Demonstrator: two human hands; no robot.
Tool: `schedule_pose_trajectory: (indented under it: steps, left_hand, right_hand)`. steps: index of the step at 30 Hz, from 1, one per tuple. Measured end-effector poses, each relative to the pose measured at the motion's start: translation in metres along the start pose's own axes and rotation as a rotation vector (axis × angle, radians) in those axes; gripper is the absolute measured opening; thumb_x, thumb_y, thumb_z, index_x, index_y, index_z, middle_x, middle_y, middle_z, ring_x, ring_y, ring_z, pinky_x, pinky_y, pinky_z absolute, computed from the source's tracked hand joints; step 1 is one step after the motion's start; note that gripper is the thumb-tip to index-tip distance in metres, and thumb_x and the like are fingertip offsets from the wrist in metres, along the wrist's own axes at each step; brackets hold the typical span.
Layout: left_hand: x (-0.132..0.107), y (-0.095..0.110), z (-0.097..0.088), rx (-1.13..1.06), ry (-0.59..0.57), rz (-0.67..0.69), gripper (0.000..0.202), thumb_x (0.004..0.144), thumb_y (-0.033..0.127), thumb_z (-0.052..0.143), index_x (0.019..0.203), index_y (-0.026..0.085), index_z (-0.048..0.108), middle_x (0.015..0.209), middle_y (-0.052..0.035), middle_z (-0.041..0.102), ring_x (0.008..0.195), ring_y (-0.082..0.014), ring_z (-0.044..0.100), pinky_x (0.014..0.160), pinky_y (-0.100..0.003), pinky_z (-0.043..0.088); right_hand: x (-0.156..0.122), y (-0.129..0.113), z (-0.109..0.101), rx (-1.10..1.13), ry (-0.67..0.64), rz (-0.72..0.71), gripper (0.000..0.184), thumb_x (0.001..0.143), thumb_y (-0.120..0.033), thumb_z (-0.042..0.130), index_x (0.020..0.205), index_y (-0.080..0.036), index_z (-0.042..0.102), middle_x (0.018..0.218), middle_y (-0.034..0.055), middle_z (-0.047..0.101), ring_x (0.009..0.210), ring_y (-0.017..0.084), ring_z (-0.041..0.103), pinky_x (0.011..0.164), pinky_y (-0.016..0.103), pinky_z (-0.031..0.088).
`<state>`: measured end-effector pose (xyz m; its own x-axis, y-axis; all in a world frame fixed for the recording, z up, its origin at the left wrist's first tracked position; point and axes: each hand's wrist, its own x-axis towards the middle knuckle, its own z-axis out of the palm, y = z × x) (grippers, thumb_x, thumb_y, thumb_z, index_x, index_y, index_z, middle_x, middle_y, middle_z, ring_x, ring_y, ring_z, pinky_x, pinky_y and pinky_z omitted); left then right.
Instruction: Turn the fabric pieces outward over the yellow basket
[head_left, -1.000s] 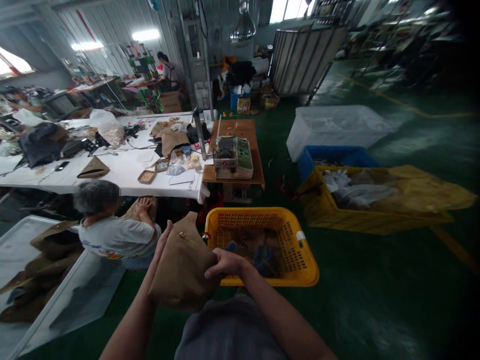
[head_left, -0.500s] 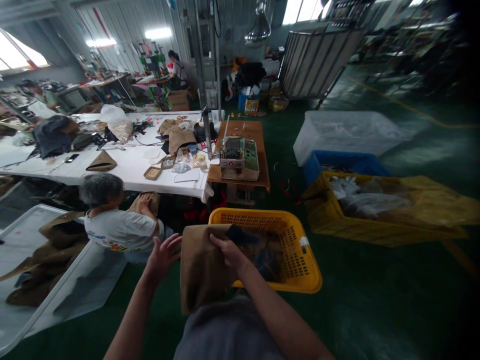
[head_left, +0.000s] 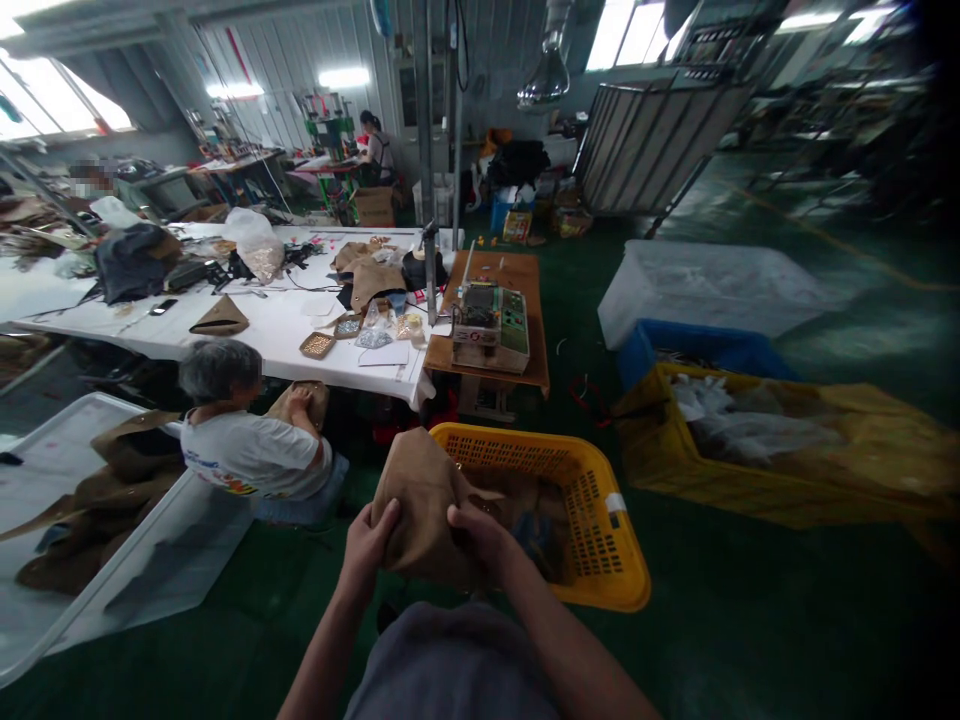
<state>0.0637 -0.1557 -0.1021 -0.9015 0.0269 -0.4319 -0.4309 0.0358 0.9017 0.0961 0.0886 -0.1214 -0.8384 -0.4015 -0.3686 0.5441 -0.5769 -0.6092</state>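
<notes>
A stiff brown fabric piece point(head_left: 420, 500), which looks like a folded hat or pouch, is held up in front of my body. My left hand point(head_left: 370, 540) grips its left side, thumb on the near face. On the right side, my right hand point(head_left: 480, 540) closes on it with the thumb on top; most of its fingers are hidden. The piece overlaps the left rim of a yellow plastic basket point(head_left: 626, 540). More brown cloth point(head_left: 540, 495) with some blue patches lies inside that basket.
A seated co-worker point(head_left: 255, 450) handles brown cloth at my left, beside a white bin point(head_left: 161, 520) of brown pieces. Ahead stand a white-covered table point(head_left: 285, 335) and a machine point(head_left: 491, 330) on a brown stand. Yellow point(head_left: 720, 490), blue point(head_left: 637, 350) and white point(head_left: 637, 270) bins stand right.
My left hand was spread beside the fabric and now grips its left side. The piece has turned and its top edge has become peaked. My right hand has moved slightly lower.
</notes>
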Motion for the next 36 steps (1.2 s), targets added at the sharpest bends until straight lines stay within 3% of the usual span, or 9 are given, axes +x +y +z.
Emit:
schedule_pose_trajectory:
  steps: [3,7,10,15,21,23,28,32,36]
  left_hand:
    - [0.016,0.016,-0.004,0.000,0.197,0.095,0.069,0.086,0.080,0.082,0.112,0.015,0.077,0.109,-0.0129,0.078,0.103,-0.0308,0.071,0.087,-0.037,0.057]
    - [0.024,0.014,0.000,-0.006,0.362,0.138,0.061,0.093,0.078,0.073,0.106,0.018,0.072,0.103,-0.0099,0.073,0.100,-0.0291,0.067,0.085,-0.038,0.052]
    - [0.019,0.001,0.016,0.044,0.402,0.135,0.052,0.103,0.072,0.062,0.105,0.021,0.065,0.101,-0.0077,0.068,0.098,-0.0281,0.063,0.085,-0.040,0.049]
    - [0.004,0.002,0.043,0.044,0.284,0.141,0.053,0.106,0.075,0.056,0.102,0.022,0.062,0.097,-0.0035,0.060,0.094,-0.0248,0.056,0.082,-0.037,0.047]
    - [-0.002,0.021,0.053,0.013,0.115,0.169,0.057,0.101,0.079,0.064,0.099,0.022,0.061,0.090,-0.0015,0.055,0.085,-0.0206,0.051,0.072,-0.031,0.045]
    - [0.003,0.015,0.051,-0.039,0.138,0.133,0.058,0.099,0.079,0.067,0.093,0.021,0.059,0.087,-0.0002,0.053,0.081,-0.0193,0.050,0.069,-0.031,0.044]
    - [0.019,-0.016,0.038,-0.125,0.186,0.026,0.064,0.086,0.082,0.077,0.088,0.019,0.061,0.085,-0.0016,0.059,0.081,-0.0205,0.053,0.073,-0.034,0.046]
    - [0.013,-0.026,0.038,-0.115,0.182,0.034,0.062,0.091,0.080,0.074,0.089,0.019,0.062,0.087,-0.0019,0.060,0.083,-0.0208,0.053,0.074,-0.034,0.046]
    - [0.005,-0.012,0.045,-0.008,0.130,0.155,0.060,0.099,0.079,0.068,0.087,0.020,0.059,0.082,0.0007,0.052,0.078,-0.0183,0.046,0.070,-0.031,0.042]
  right_hand:
    - [-0.020,0.009,-0.004,-0.136,-0.036,0.053,0.117,0.056,-0.079,0.099,0.143,-0.008,0.066,0.126,0.0182,0.073,0.114,0.024,0.072,0.097,0.030,0.063]
    - [-0.044,-0.006,0.016,-0.264,-0.080,0.042,0.113,0.065,-0.081,0.094,0.147,-0.008,0.066,0.130,0.0189,0.071,0.116,0.023,0.071,0.096,0.028,0.063]
    - [-0.048,-0.019,0.044,-0.245,0.063,0.045,0.109,0.068,-0.066,0.099,0.154,-0.011,0.061,0.137,0.0175,0.069,0.121,0.024,0.072,0.104,0.031,0.063]
    - [-0.028,-0.006,0.062,-0.061,0.304,0.033,0.092,0.067,-0.042,0.101,0.147,-0.015,0.065,0.139,0.0129,0.070,0.118,0.021,0.074,0.105,0.031,0.065]
    - [-0.017,0.022,0.047,0.134,0.421,0.205,0.045,0.064,-0.032,0.075,0.099,-0.003,0.069,0.098,0.0141,0.075,0.077,0.014,0.067,0.073,0.025,0.057]
    - [-0.017,0.023,0.046,0.137,0.406,0.169,0.047,0.063,-0.030,0.076,0.103,-0.005,0.070,0.101,0.0140,0.076,0.081,0.016,0.069,0.075,0.027,0.059]
    - [-0.018,0.023,0.044,0.242,0.226,-0.002,0.068,0.073,-0.031,0.089,0.135,-0.010,0.069,0.118,0.0138,0.077,0.115,0.025,0.076,0.106,0.038,0.065]
    - [-0.017,0.033,0.032,0.310,0.150,0.092,0.076,0.081,-0.038,0.089,0.146,-0.009,0.064,0.121,0.0167,0.076,0.123,0.027,0.076,0.113,0.043,0.064]
    - [-0.015,0.039,0.020,0.350,0.077,0.194,0.083,0.079,-0.044,0.090,0.147,-0.005,0.062,0.120,0.0180,0.076,0.127,0.028,0.075,0.116,0.042,0.063]
